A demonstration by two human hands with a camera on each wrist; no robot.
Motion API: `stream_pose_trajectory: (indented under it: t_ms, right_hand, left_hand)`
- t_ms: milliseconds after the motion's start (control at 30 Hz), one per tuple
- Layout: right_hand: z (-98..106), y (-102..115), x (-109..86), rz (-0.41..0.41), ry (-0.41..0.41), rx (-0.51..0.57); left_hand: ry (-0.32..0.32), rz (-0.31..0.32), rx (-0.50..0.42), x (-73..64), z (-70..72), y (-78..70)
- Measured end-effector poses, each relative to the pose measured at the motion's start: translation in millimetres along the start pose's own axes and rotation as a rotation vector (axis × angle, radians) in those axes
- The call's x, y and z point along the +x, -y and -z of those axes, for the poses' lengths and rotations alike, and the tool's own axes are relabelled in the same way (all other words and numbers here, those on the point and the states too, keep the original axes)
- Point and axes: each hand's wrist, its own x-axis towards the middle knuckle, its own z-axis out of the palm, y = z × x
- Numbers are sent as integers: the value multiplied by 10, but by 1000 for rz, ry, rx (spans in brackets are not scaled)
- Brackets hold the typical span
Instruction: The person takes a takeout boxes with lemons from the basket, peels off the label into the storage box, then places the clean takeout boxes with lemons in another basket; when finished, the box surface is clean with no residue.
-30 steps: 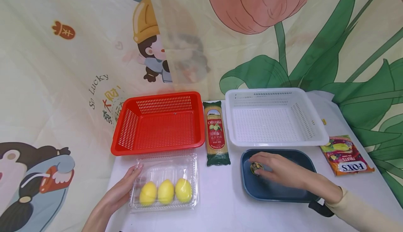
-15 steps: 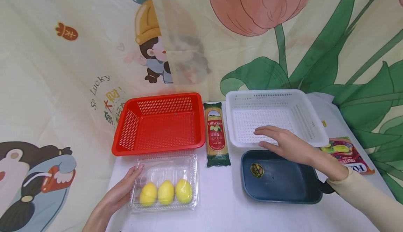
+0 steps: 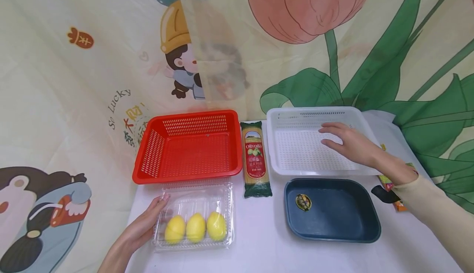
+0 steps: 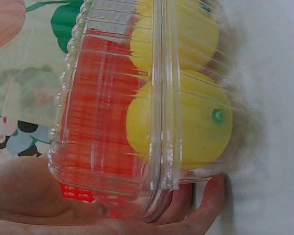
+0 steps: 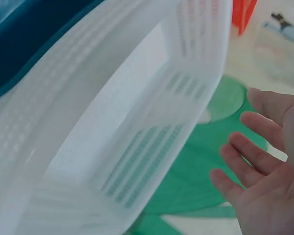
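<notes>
My left hand [image 3: 146,219] holds the left end of a clear plastic clamshell box [image 3: 192,195] with its fingers curved about the edge. Inside sit three yellow lemons [image 3: 195,227]; the left wrist view shows a green stem end on the nearest lemon [image 4: 186,120]. Over the white perforated basket [image 3: 274,153] hovers my right hand [image 3: 352,143], fingers loosely spread and nothing in them. In the right wrist view this hand [image 5: 269,152] appears apart from the basket's wall [image 5: 196,98].
A red basket [image 3: 187,177] stands behind the box. Between the baskets lies an Olivoilà pasta pack [image 3: 255,158]. In front of the white basket is a dark blue tray [image 3: 333,211] bearing a round sticker. My right forearm partly hides a colourful candy bag [image 3: 400,205].
My right hand has lifted from over the blue tray and moved back over the white basket. The left hand and the lemon box stay in place.
</notes>
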Motion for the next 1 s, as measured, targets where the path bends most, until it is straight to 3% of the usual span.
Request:
stream_pose_trajectory:
  t_ms: [567,1000]
  right_hand:
    - [159,-983,-103,-236,-42,-33]
    - [0,-1360,-208,-319,-63,69]
  left_hand:
    - [2,15,14,6,1,-16]
    - [-7,18,20,-5,-7,-23]
